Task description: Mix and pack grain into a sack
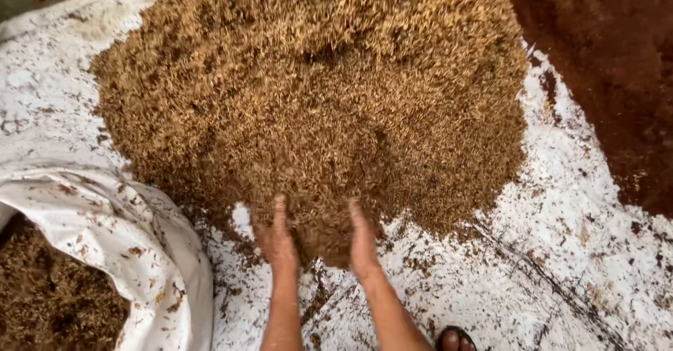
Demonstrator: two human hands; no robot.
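Fingers of both your hands dig into the near edge of the husk pile (315, 98).

From the head view, your left hand (275, 239) and right hand (363, 242) stand straight and unclenched, palms facing, cupping a clump between them. Left of the pile gapes a white sack (119, 232); the white sheet (575, 253) lies beneath.
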